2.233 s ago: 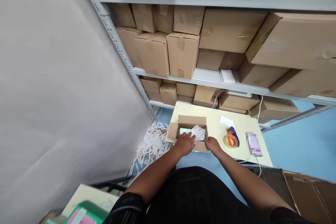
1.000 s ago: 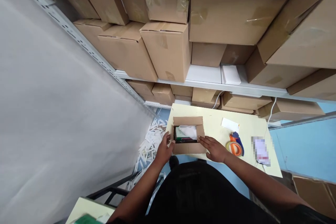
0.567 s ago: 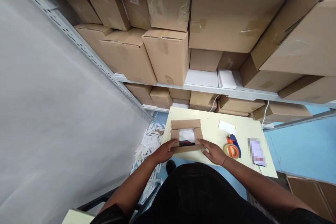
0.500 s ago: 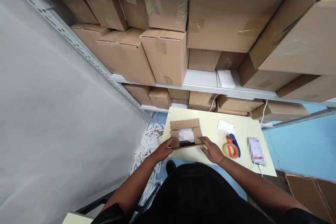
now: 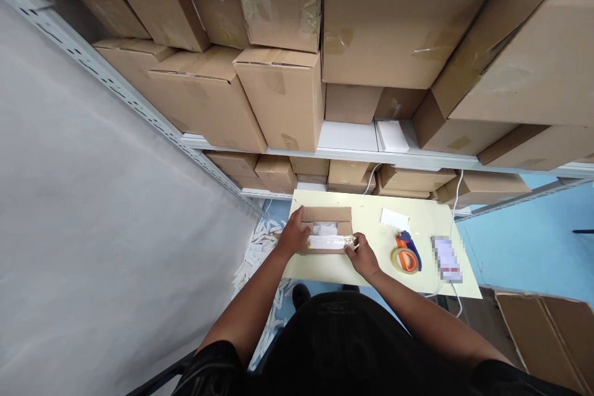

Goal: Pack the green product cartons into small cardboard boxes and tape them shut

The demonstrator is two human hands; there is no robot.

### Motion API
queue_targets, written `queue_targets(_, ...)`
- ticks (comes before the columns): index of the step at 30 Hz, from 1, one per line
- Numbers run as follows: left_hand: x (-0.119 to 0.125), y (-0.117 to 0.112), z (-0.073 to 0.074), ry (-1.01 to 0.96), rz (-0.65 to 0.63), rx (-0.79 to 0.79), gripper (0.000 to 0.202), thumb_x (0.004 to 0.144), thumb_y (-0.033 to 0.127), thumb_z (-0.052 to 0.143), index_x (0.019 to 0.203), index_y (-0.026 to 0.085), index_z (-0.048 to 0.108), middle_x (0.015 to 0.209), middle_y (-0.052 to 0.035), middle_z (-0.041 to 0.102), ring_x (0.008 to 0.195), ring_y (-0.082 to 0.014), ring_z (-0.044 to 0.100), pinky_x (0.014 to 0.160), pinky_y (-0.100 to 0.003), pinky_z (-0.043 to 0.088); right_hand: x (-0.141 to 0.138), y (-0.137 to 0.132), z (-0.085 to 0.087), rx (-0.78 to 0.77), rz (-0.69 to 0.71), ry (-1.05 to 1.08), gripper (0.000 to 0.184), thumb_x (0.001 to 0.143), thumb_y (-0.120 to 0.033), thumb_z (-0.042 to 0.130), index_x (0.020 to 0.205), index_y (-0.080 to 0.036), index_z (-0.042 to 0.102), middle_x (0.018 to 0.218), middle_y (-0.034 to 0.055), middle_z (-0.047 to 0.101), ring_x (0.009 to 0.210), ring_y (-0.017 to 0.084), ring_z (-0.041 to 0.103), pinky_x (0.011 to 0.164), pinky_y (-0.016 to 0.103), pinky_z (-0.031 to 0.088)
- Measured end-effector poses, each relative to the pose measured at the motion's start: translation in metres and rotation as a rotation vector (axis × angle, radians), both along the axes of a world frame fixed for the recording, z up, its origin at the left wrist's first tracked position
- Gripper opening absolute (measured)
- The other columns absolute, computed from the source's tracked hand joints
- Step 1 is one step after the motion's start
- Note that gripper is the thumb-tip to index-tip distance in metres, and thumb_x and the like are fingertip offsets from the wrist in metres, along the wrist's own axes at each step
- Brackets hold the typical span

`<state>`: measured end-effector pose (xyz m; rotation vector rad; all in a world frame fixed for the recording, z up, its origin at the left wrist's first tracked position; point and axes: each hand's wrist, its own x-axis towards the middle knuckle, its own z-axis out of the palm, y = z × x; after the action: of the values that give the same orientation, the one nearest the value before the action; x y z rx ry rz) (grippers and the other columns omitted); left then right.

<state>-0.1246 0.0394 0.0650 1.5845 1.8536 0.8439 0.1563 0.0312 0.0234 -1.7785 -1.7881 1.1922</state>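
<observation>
A small cardboard box (image 5: 326, 218) sits on the near left part of a pale yellow table (image 5: 371, 263). Its flaps are folded in, and only a narrow gap with white paper shows. A shiny white strip (image 5: 327, 241) runs across the box's near side. My left hand (image 5: 294, 236) curls over the box's left end, fingers on the flap. My right hand (image 5: 359, 253) grips the near right corner, fingertips at the strip's right end.
An orange and blue tape dispenser (image 5: 406, 256), a white card (image 5: 394, 219) and a phone (image 5: 445, 258) on a white cable lie to the right. Metal shelves (image 5: 352, 147) stacked with cardboard boxes stand behind. White paper strips (image 5: 257, 253) litter the floor at left.
The box's side flaps and then its near flap have been folded in, so the opening has shrunk to a slit. Both hands moved from beside the box onto its ends.
</observation>
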Motion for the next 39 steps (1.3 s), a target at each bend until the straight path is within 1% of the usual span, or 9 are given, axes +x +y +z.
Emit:
queue_targets(8,-0.006,-0.031,-0.005,0.009,-0.037,0.118,0.058,0.094,0.032,0.054,0.15,0.022,0.041,0.138,-0.0114,0.049,0.119,-0.021,0.058,0.106,-0.04,0.048,-0.002,-0.003,-0.005,0.022,-0.03,-0.041,0.044,0.088,-0.051,0.053,0.122,-0.024,0.046,0.107,0.0018,0.059,0.071,0.017,0.061,0.07,0.031,0.048)
queue_targets(11,-0.003,-0.039,-0.002,0.196,-0.16,0.134,0.033,0.099,0.034,0.048,0.124,0.021,0.065,0.123,-0.0101,0.059,0.117,-0.0238,0.057,0.107,-0.042,0.046,-0.006,-0.003,-0.006,0.027,-0.038,-0.042,0.046,0.087,-0.051,0.054,0.124,-0.024,0.047,0.106,0.0022,0.06,0.071,0.017,0.061,0.069,0.032,0.048)
queue_targets(15,0.014,-0.037,0.002,0.507,-0.156,0.17,0.021,0.096,0.03,0.053,0.1,0.019,0.071,0.111,-0.0121,0.065,0.115,-0.0311,0.055,0.104,-0.049,0.042,-0.002,-0.004,-0.004,0.044,-0.023,0.036,0.044,0.087,-0.052,0.056,0.122,-0.024,0.05,0.104,0.0013,0.062,0.07,0.017,0.061,0.07,0.033,0.05)
queue_targets(18,0.027,-0.035,-0.001,0.656,-0.16,0.162,0.02,0.094,0.02,0.051,0.098,0.019,0.07,0.112,-0.0144,0.065,0.114,-0.0338,0.054,0.101,-0.051,0.041,0.032,-0.002,-0.002,0.089,0.013,0.058,0.038,0.088,-0.047,0.055,0.118,-0.024,0.055,0.1,0.0022,0.065,0.083,0.02,0.065,0.078,0.034,0.052)
queue_targets(22,0.036,-0.032,-0.012,0.649,-0.367,0.154,0.034,0.089,0.007,0.046,0.11,0.019,0.07,0.114,-0.0134,0.067,0.105,-0.0306,0.057,0.094,-0.046,0.044,0.116,0.008,0.0,0.154,-0.155,-0.391,0.037,0.088,-0.03,0.051,0.123,-0.019,0.058,0.111,0.0117,0.066,0.108,0.027,0.062,0.095,0.039,0.047)
queue_targets(26,0.04,-0.028,-0.016,0.558,-0.353,0.157,0.038,0.086,0.007,0.048,0.114,0.018,0.071,0.113,-0.0131,0.068,0.104,-0.0301,0.057,0.096,-0.044,0.044,0.175,0.028,-0.01,-0.088,-0.282,-0.732,0.046,0.084,-0.033,0.056,0.126,-0.014,0.056,0.125,0.0211,0.06,0.118,0.036,0.058,0.09,0.043,0.048)
queue_targets(31,0.05,-0.025,-0.002,0.526,-0.279,0.114,0.028,0.088,0.013,0.048,0.102,0.018,0.071,0.105,-0.013,0.066,0.101,-0.0305,0.056,0.095,-0.045,0.044,0.187,0.049,-0.031,-0.367,-0.254,-0.661,0.037,0.085,-0.035,0.058,0.114,-0.012,0.061,0.107,0.0182,0.068,0.099,0.032,0.069,0.074,0.036,0.051)
queue_targets(35,0.055,-0.024,0.005,0.534,-0.259,0.071,0.021,0.091,0.019,0.049,0.097,0.018,0.07,0.103,-0.013,0.064,0.099,-0.0314,0.055,0.094,-0.046,0.044,0.187,0.045,-0.032,-0.322,-0.214,-0.641,0.03,0.088,-0.033,0.055,0.112,-0.016,0.062,0.102,0.0141,0.071,0.093,0.029,0.071,0.07,0.033,0.049)
queue_targets(39,0.058,-0.02,0.006,0.453,-0.184,-0.01,0.023,0.087,0.015,0.051,0.1,0.017,0.071,0.106,-0.0133,0.065,0.105,-0.0304,0.057,0.099,-0.043,0.043,0.176,0.029,-0.014,-0.136,-0.184,-0.538,0.036,0.09,-0.03,0.05,0.122,-0.019,0.061,0.094,0.0092,0.073,0.088,0.025,0.07,0.073,0.032,0.049)
